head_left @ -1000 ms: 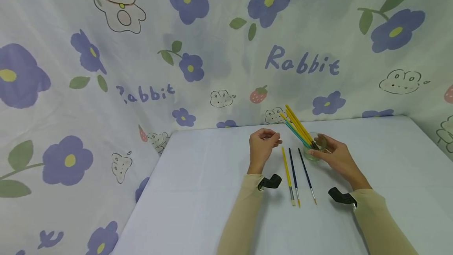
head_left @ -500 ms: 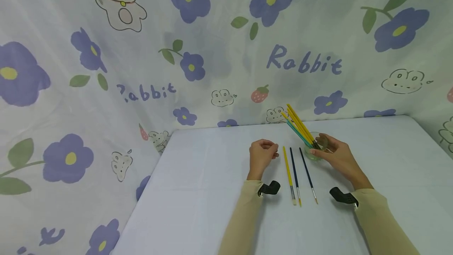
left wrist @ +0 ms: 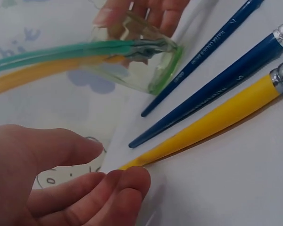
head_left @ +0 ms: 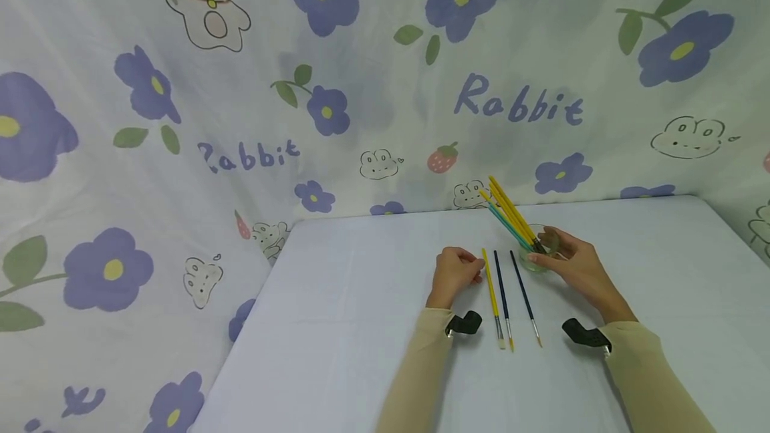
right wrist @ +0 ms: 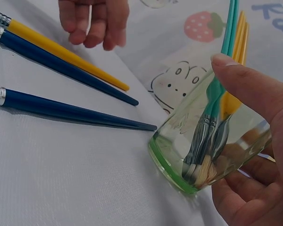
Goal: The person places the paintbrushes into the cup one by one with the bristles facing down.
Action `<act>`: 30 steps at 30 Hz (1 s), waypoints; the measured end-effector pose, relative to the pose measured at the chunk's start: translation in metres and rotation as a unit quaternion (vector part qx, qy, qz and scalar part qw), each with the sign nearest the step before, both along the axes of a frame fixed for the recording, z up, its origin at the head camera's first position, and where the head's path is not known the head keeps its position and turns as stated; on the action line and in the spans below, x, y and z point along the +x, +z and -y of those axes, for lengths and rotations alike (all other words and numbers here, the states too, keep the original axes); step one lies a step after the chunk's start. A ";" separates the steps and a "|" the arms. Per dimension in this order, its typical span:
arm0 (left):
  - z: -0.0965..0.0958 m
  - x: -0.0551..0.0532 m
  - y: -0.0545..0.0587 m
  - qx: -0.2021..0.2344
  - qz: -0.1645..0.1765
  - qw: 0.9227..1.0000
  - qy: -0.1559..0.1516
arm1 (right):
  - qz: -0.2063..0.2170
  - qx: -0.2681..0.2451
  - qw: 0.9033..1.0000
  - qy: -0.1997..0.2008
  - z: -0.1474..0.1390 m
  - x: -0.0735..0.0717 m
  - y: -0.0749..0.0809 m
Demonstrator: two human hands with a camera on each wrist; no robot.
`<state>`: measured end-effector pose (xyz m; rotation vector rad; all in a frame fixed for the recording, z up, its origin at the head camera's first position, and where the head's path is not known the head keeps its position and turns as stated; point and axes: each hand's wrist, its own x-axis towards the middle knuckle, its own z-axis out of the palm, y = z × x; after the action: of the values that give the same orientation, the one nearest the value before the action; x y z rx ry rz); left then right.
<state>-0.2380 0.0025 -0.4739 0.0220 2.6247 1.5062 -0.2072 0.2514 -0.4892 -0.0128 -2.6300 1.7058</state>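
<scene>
My right hand (head_left: 579, 269) grips a clear glass (head_left: 532, 266) with a green base (right wrist: 167, 167), thumb on one side and fingers round the other. Bristle ends down, teal brushes (right wrist: 214, 89) and yellow brushes (head_left: 508, 207) lean out of it to the left. On the cloth lie a yellow paintbrush (head_left: 491, 294) and two dark blue paintbrushes (head_left: 502, 291), handle tips pointing away from me. Beside the yellow brush's handle tip is my left hand (head_left: 454, 276). Its thumb (left wrist: 68, 148) stands apart from its loosely bent fingers, with nothing held between them.
A white cloth (head_left: 337, 353) covers the table. Behind it and on the left hang printed curtains (head_left: 373, 105) with flowers and rabbits. A black wrist camera (head_left: 464, 323) is on the left sleeve and another camera (head_left: 583, 334) on the right.
My left hand has come down nearer to me, then moved right to the yellow brush's handle tip. The right hand keeps the glass in nearly the same place.
</scene>
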 end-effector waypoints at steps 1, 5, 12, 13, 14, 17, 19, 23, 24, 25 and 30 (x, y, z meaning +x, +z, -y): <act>-0.001 0.000 0.000 -0.006 0.002 1.000 -0.002 | -0.001 -0.001 1.000 -0.001 0.000 0.000 0.000; -0.004 0.002 -0.003 -0.023 0.008 1.000 -0.008 | 0.001 0.000 1.000 -0.006 0.001 -0.001 -0.001; -0.010 0.005 -0.007 -0.064 -0.003 0.998 -0.010 | 0.001 0.005 1.000 -0.011 0.001 0.000 -0.001; -0.011 0.006 -0.007 -0.072 -0.004 0.997 -0.011 | 0.001 0.005 1.000 -0.012 0.001 0.000 -0.002; -0.012 0.006 -0.007 -0.083 -0.005 0.996 -0.012 | 0.001 0.006 1.000 -0.012 0.001 0.000 -0.002; -0.014 0.008 -0.004 -0.116 0.003 0.993 -0.011 | 0.000 0.007 1.000 -0.012 0.001 -0.001 -0.003; -0.014 0.009 -0.002 -0.136 0.008 0.991 -0.012 | -0.001 0.008 1.000 -0.012 0.001 -0.002 -0.003; -0.015 0.010 0.001 -0.154 0.005 0.988 -0.016 | -0.003 0.012 1.000 -0.012 0.001 -0.003 -0.003; -0.014 0.010 0.001 -0.157 0.002 0.987 -0.017 | -0.003 0.011 1.000 -0.012 0.001 -0.003 -0.003; -0.014 0.010 0.002 -0.160 -0.002 0.987 -0.019 | -0.003 0.011 1.000 -0.012 0.001 -0.003 -0.002; -0.012 0.011 0.005 -0.188 -0.004 0.982 -0.022 | -0.001 0.011 1.000 -0.014 0.002 -0.004 -0.003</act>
<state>-0.2265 0.0146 -0.4687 0.0510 2.8467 0.9779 -0.2110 0.2496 -0.4922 -0.0471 -2.6338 1.6683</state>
